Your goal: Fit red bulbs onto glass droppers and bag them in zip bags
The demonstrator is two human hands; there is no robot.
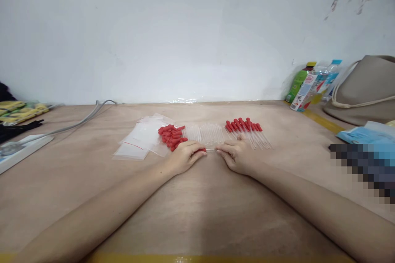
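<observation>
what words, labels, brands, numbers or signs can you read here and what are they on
No text reads clearly.
Green bottle: label print too small and blurred to read.
White printed label beside it: marks there, too blurred to read.
Blue-capped bottle: label print too small to read.

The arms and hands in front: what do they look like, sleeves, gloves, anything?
Human, with nothing robotic. The left forearm and right forearm are bare as far as they show, without sleeves, cables or bracelets. The left hand and right hand are ungloved, with no ring or watch visible.
</observation>
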